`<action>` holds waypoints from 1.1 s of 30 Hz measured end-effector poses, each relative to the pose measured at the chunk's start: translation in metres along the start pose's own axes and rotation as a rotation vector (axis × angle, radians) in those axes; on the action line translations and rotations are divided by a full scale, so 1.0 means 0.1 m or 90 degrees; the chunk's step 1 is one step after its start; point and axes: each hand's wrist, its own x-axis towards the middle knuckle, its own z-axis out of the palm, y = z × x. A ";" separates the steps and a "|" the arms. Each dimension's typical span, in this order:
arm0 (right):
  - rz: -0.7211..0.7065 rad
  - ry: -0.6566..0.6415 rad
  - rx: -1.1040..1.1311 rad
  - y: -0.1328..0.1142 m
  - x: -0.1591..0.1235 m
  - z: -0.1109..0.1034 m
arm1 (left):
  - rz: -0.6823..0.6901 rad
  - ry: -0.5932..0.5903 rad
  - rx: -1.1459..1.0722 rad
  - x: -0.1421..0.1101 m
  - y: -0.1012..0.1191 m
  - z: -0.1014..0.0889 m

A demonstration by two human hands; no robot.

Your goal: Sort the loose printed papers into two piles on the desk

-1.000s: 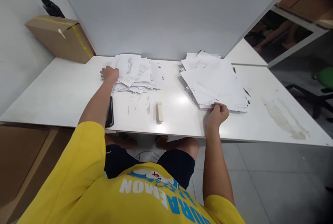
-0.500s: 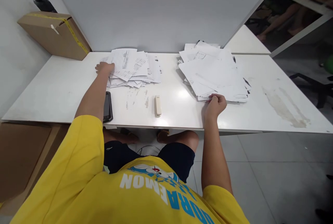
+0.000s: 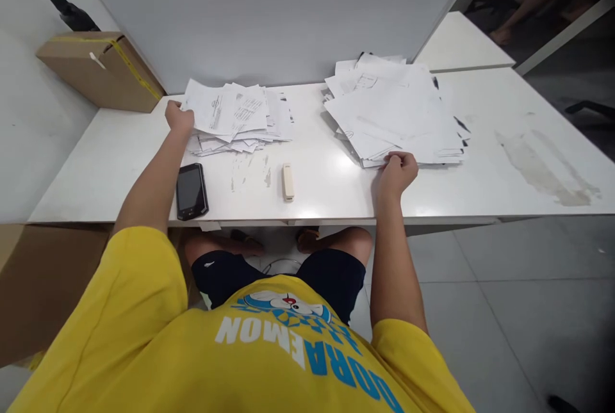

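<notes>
At the left stack of printed papers [image 3: 276,120], my left hand [image 3: 179,117] is closed on the left edge of a printed sheet [image 3: 206,109]. That sheet's far corner stands raised above the pile. My right hand [image 3: 400,171] is at the near edge of the larger, untidy right stack of papers [image 3: 389,115]. Its thumb and fingers pinch the paper edge there; how many sheets they hold is hidden. Between the stacks, nearer to me, a small cream stapler-like block [image 3: 287,182] lies on the white table [image 3: 331,192].
A black handheld device [image 3: 191,191] lies near the table's front edge on the left. A cardboard box [image 3: 103,73] leans at the back left corner. Behind the stacks rises a grey panel [image 3: 259,16]. Another person's arm [image 3: 538,3] shows at the far right.
My left hand has drawn the printed sheet leftward and lifted its edge. My right hand stays at the right stack's near edge. The camera view has shifted, showing more of the handheld device.
</notes>
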 end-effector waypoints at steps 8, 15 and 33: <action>-0.023 -0.009 0.060 -0.06 -0.07 -0.07 | -0.152 0.149 -0.344 -1.70 -0.21 -0.73; -0.126 0.029 0.030 -0.28 -0.45 -0.24 | -0.459 0.113 -0.446 -3.36 -0.61 -0.88; -0.204 -0.587 -0.045 -0.61 -2.46 -0.53 | -0.098 -0.285 -0.344 -3.51 -0.58 -0.97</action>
